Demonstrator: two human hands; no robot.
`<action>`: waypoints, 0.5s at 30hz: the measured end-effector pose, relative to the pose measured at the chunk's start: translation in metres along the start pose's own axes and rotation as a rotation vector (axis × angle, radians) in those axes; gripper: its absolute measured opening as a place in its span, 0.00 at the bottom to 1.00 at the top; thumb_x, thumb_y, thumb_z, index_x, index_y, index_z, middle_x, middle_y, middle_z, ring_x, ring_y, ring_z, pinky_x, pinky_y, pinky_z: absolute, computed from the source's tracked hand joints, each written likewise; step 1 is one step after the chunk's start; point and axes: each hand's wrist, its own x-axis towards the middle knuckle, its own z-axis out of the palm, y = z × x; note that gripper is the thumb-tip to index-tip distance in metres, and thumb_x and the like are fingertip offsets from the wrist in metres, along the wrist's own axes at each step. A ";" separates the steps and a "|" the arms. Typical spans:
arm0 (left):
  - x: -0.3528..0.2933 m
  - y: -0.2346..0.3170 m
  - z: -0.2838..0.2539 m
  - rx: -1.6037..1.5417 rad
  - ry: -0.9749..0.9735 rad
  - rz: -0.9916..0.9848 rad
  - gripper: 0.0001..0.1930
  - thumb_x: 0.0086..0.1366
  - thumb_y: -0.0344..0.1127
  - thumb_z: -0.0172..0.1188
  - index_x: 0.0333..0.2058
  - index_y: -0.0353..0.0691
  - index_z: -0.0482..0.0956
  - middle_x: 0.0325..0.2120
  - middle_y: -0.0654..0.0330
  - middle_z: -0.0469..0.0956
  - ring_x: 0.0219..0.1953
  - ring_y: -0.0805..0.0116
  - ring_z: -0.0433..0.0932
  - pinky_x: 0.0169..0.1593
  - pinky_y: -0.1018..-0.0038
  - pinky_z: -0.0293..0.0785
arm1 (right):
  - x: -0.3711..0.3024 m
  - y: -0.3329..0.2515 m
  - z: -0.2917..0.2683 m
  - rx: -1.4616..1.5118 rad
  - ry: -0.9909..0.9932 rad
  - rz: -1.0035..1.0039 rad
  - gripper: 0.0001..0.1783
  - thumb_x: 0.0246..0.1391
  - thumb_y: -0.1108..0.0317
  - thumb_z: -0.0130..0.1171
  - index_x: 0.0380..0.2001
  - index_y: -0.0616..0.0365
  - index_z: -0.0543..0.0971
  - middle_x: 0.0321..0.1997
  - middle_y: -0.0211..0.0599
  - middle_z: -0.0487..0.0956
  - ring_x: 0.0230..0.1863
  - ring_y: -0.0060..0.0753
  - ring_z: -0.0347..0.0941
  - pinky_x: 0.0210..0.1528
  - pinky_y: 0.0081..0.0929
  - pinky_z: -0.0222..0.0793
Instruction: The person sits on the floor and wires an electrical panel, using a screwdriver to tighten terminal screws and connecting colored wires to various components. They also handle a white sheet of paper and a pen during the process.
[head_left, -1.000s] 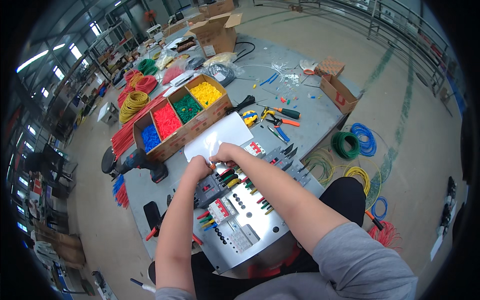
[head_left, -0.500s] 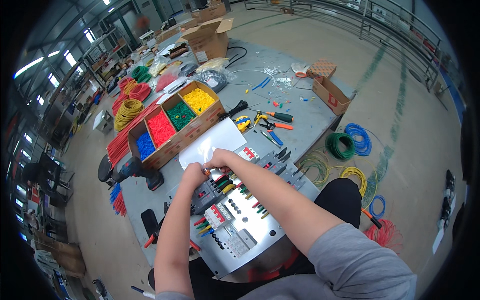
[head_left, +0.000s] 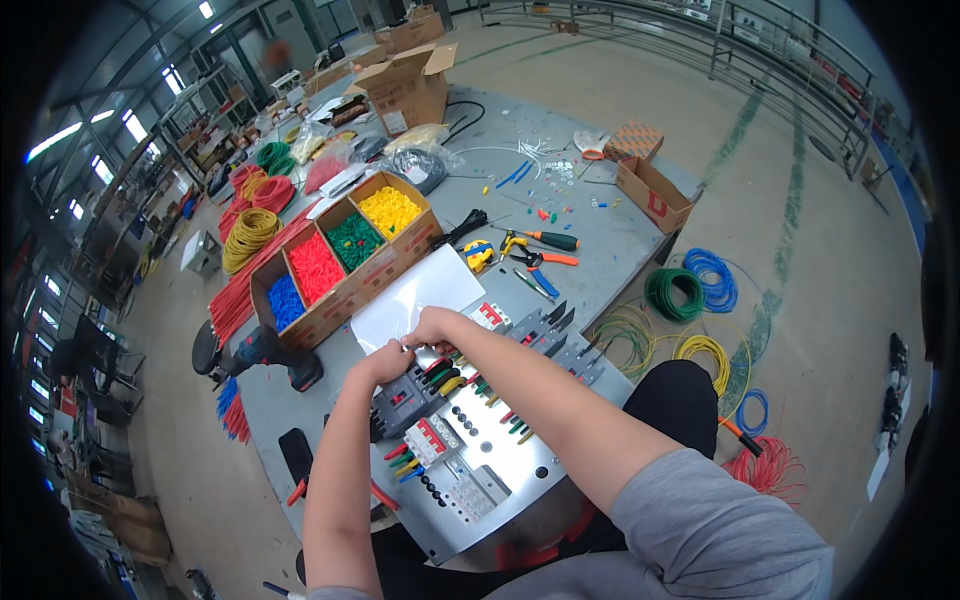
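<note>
Both hands meet at the far edge of a shiny metal mounting plate [head_left: 500, 455], beside a large grey circuit breaker [head_left: 405, 397]. My left hand [head_left: 384, 362] has its fingers pinched together; what lies in them is too small to make out. Bent in from the right, my right hand [head_left: 430, 326] is closed close to the left fingertips, and its fingers hide whatever it grips. Thick red, green and yellow wire ends [head_left: 443, 376] stick out just nearer than the hands. A white sheet [head_left: 425, 292] lies behind them. A small breaker with red levers [head_left: 430, 438] is mounted lower on the plate.
Left of the plate are a cordless drill [head_left: 275, 355] and a phone [head_left: 295, 453]. A cardboard box [head_left: 340, 268] holds blue, red, green and yellow caps in compartments. A tape measure [head_left: 479, 254], pliers [head_left: 535, 262] and a screwdriver [head_left: 553, 240] lie beyond. Wire coils [head_left: 672, 295] rest on the floor.
The hands stay together at the same spot on the plate, with small finger movements. An orange bit seen by the left fingertips before is now hidden. The whole view has shifted slightly.
</note>
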 end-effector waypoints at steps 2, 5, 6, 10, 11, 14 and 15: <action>-0.001 0.012 -0.004 -0.107 -0.024 -0.061 0.30 0.75 0.55 0.48 0.53 0.29 0.80 0.47 0.38 0.84 0.45 0.45 0.85 0.49 0.55 0.82 | 0.000 0.001 -0.002 -0.001 0.003 0.012 0.36 0.58 0.36 0.70 0.23 0.65 0.82 0.19 0.41 0.79 0.17 0.36 0.74 0.22 0.37 0.73; -0.003 0.035 -0.014 -0.242 -0.068 -0.116 0.28 0.74 0.54 0.48 0.51 0.32 0.82 0.45 0.41 0.84 0.38 0.48 0.85 0.41 0.54 0.84 | 0.003 0.011 -0.007 -0.031 0.021 0.026 0.36 0.58 0.36 0.70 0.24 0.65 0.82 0.20 0.42 0.80 0.18 0.37 0.75 0.23 0.38 0.74; -0.003 0.045 -0.018 -0.252 -0.079 -0.114 0.27 0.73 0.53 0.48 0.50 0.33 0.83 0.44 0.42 0.84 0.36 0.49 0.84 0.39 0.54 0.83 | 0.004 0.017 -0.010 -0.047 0.031 0.033 0.36 0.58 0.36 0.70 0.24 0.65 0.82 0.20 0.42 0.81 0.18 0.37 0.75 0.23 0.38 0.75; 0.001 0.009 -0.013 -0.425 0.098 -0.131 0.20 0.71 0.46 0.54 0.48 0.34 0.81 0.38 0.54 0.82 0.37 0.61 0.78 0.41 0.60 0.79 | 0.006 0.005 0.000 -0.042 0.028 0.001 0.36 0.57 0.35 0.70 0.25 0.65 0.83 0.20 0.43 0.81 0.18 0.37 0.76 0.23 0.38 0.75; 0.002 0.001 -0.010 -0.431 0.206 -0.108 0.19 0.70 0.44 0.56 0.48 0.34 0.81 0.37 0.54 0.81 0.38 0.62 0.78 0.42 0.62 0.78 | 0.007 0.003 0.000 -0.035 0.032 0.001 0.36 0.57 0.35 0.71 0.25 0.65 0.83 0.20 0.42 0.81 0.18 0.37 0.76 0.23 0.38 0.74; -0.005 -0.014 0.001 -0.372 0.360 0.135 0.16 0.65 0.39 0.64 0.46 0.35 0.83 0.39 0.53 0.81 0.40 0.61 0.80 0.48 0.67 0.77 | 0.008 0.002 0.002 -0.019 0.034 -0.016 0.36 0.57 0.36 0.71 0.25 0.65 0.82 0.21 0.42 0.81 0.18 0.36 0.76 0.22 0.38 0.74; -0.011 -0.018 0.006 -0.333 0.410 0.163 0.15 0.63 0.39 0.66 0.45 0.36 0.84 0.39 0.52 0.81 0.41 0.60 0.80 0.49 0.66 0.77 | 0.007 0.000 0.002 -0.014 0.033 -0.028 0.36 0.57 0.36 0.71 0.25 0.65 0.82 0.21 0.42 0.81 0.18 0.36 0.76 0.21 0.38 0.73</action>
